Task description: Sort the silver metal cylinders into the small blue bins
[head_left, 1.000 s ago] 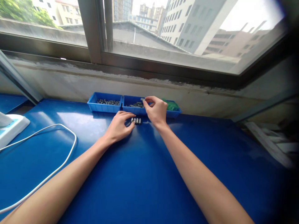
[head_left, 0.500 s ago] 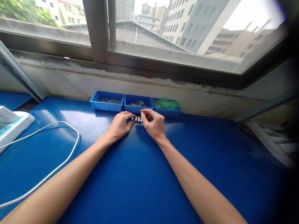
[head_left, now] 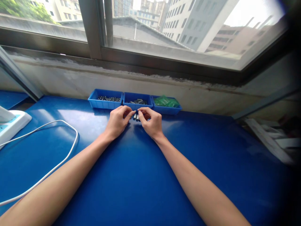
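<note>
A short row of small shiny metal cylinders (head_left: 135, 117) lies on the blue table just in front of the bins, between my two hands. My left hand (head_left: 118, 122) is at the row's left end, thumb and forefinger pinched together. At the right end, my right hand (head_left: 152, 121) also has its fingertips pinched, close to the left ones, and it covers part of the row. Whatever is between either hand's fingertips is too small or hidden to make out.
Three blue bins stand against the wall: one with small metal pieces (head_left: 108, 99), one with metal cylinders (head_left: 139, 101), one with green plastic bags (head_left: 166, 101). A white cable (head_left: 76, 135) loops across the left side near a white power strip (head_left: 20, 121). A window (head_left: 150, 34) is behind.
My left thumb and forefinger have closed together and lifted slightly off the row's left end. The fingertips of both hands are nearer each other. The whole view has shifted a little.
</note>
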`<state>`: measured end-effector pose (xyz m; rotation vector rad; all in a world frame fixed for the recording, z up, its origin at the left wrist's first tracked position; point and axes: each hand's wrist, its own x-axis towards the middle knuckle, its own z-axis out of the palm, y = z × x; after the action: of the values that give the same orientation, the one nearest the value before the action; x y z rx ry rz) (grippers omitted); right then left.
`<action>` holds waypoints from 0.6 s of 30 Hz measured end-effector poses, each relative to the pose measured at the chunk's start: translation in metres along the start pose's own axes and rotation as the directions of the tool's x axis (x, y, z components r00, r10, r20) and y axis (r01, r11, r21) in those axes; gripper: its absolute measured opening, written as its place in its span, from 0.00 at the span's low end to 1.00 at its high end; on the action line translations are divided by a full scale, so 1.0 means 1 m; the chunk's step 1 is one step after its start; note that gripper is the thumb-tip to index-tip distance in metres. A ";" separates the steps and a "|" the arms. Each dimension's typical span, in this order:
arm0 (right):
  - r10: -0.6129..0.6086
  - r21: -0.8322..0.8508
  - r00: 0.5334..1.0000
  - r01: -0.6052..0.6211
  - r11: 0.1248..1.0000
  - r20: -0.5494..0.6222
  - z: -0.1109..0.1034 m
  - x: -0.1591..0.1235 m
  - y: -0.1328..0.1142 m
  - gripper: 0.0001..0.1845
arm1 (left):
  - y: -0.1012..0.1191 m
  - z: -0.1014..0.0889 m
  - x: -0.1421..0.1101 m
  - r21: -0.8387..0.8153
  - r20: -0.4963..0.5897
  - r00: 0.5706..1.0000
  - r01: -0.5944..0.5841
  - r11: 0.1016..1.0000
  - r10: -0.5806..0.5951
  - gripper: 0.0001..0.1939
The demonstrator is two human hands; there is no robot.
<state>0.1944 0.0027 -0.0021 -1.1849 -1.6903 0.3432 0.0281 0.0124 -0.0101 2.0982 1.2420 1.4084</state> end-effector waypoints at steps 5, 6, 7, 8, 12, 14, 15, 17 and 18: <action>0.011 0.011 1.000 -0.012 1.000 0.009 0.000 0.000 0.000 0.10 | 0.003 -0.003 0.000 -0.200 0.028 0.987 0.160 0.967 -0.158 0.16; 0.019 0.013 1.000 -0.019 1.000 0.011 0.000 0.000 -0.001 0.10 | 0.003 -0.003 0.001 -0.218 0.023 0.984 0.180 0.959 -0.179 0.17; 0.027 0.013 1.000 -0.027 1.000 0.016 0.000 0.000 -0.001 0.10 | 0.003 -0.003 0.001 -0.230 0.015 0.981 0.193 0.954 -0.195 0.17; 0.036 0.012 0.999 -0.036 0.999 0.021 0.000 0.000 -0.001 0.10 | 0.003 -0.004 0.002 -0.236 0.008 0.978 0.203 0.950 -0.207 0.17; 0.053 0.004 0.998 -0.053 0.999 0.036 -0.002 0.001 -0.002 0.11 | 0.002 -0.003 0.003 -0.276 -0.007 0.968 0.239 0.931 -0.250 0.17; 0.060 0.000 0.998 -0.060 0.998 0.035 -0.002 0.001 -0.002 0.11 | 0.002 -0.003 0.004 -0.315 0.009 0.966 0.246 0.916 -0.257 0.17; 0.064 -0.002 0.997 -0.064 0.998 0.034 -0.002 0.001 -0.002 0.11 | 0.002 -0.003 0.004 -0.338 0.020 0.966 0.248 0.908 -0.256 0.17; 0.065 0.004 0.997 -0.066 0.998 0.042 -0.002 0.001 -0.002 0.11 | 0.002 -0.003 0.005 -0.382 0.045 0.969 0.242 0.892 -0.244 0.17; 0.062 0.012 0.997 -0.063 0.998 0.052 -0.002 0.002 -0.001 0.11 | 0.001 -0.003 0.005 -0.402 0.057 0.971 0.236 0.885 -0.233 0.16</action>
<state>0.1952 0.0028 0.0008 -1.2298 -1.6955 0.4267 0.0269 0.0149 -0.0051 1.6133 1.0471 1.4036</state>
